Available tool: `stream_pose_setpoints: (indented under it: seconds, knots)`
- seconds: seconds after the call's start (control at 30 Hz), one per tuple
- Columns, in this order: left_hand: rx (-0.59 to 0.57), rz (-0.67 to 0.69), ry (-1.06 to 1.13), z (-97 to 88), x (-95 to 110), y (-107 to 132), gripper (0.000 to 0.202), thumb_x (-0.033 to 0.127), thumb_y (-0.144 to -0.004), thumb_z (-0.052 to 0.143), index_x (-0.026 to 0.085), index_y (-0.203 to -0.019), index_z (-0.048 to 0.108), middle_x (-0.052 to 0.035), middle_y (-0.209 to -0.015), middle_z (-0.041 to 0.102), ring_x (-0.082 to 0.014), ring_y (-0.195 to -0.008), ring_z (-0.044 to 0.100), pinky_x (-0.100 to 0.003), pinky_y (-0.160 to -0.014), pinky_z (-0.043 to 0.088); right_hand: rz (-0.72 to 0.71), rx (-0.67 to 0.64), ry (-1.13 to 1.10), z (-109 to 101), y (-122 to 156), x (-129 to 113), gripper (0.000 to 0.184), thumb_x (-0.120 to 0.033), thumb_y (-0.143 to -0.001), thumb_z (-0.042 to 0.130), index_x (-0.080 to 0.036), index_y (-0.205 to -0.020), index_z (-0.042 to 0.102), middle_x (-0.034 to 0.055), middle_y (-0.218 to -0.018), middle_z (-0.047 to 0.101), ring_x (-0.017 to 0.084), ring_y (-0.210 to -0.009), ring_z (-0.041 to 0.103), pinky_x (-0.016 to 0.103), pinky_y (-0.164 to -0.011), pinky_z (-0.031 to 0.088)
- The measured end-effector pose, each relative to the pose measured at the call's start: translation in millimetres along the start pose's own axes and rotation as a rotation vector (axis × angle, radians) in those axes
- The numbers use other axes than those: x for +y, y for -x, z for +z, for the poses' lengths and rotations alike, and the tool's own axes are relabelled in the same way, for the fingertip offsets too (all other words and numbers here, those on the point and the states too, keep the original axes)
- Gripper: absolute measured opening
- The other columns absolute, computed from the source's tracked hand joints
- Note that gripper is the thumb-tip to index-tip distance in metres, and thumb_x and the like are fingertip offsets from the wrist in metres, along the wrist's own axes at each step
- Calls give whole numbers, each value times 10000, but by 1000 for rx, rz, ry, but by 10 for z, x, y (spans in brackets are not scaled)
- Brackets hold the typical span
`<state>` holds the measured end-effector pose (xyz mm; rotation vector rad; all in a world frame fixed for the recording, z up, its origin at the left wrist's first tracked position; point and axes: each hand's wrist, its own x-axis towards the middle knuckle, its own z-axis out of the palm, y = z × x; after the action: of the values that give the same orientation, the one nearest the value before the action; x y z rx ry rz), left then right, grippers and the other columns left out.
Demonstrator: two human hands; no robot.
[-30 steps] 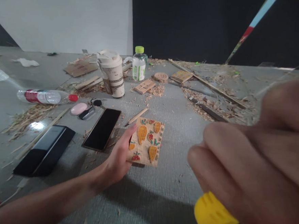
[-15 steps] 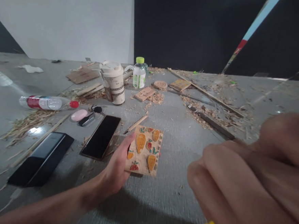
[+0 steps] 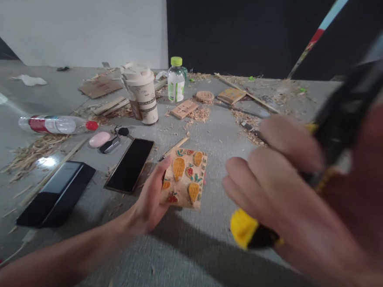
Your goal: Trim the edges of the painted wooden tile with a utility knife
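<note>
My left hand [image 3: 150, 199] rests on the left edge of a small carved wooden plaque [image 3: 185, 178] painted with orange carrots and red strawberries; the thumb lies along its side and the plaque lies flat on the grey table [image 3: 186, 257]. My right hand [image 3: 273, 193] is close to the camera and blurred. Its fingers are wrapped round a black and yellow tool [image 3: 247, 230] whose black upper part [image 3: 347, 115] rises to the upper right. A thin wooden-handled carving tool [image 3: 174, 148] lies just beyond the plaque.
A black phone [image 3: 131, 164], a black box [image 3: 57, 193], a pink case [image 3: 99, 139] and keys lie to the left. Farther back are a lying water bottle [image 3: 57, 124], a paper cup [image 3: 142, 94], a green-capped bottle [image 3: 176, 80], wood pieces [image 3: 184, 109] and shavings.
My right hand has turned and dropped lower, so the tool's yellow end and black body now show in full. The left hand stays on the plaque.
</note>
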<state>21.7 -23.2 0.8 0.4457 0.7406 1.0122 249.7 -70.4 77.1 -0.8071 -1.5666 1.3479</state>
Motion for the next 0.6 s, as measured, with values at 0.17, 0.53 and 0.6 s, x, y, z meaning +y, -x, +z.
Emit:
stream_pose_setpoints:
  seconds: [0.17,0.53,0.6]
  knots:
    - [-28,23,-17,-32,-16,-51,567,586,-1020,636,157,-1381,722,-152,-1239,836,-408,-1294,749,-555,-1069,633,151,298,-297,-8,-652,233,481,-646,-1064,559,-255,-797,475,-34,-626,512,125,-523,381,279,-500,312]
    - [-27,-15,-60,43,104,-8,654,535,-909,748,206,-1466,654,-143,-1259,828,-430,-1259,763,-548,-983,671,36,150,386,-430,-239,755,334,-503,-1077,643,-209,-920,654,-36,-660,518,119,-576,406,322,-565,276]
    - [36,-1,-72,40,121,-9,655,487,-884,788,183,-1449,653,-153,-1234,831,-425,-1250,767,-528,-984,669,-39,85,612,-433,-236,780,302,-433,-1100,588,-211,-900,624,-43,-651,519,112,-552,427,316,-564,283]
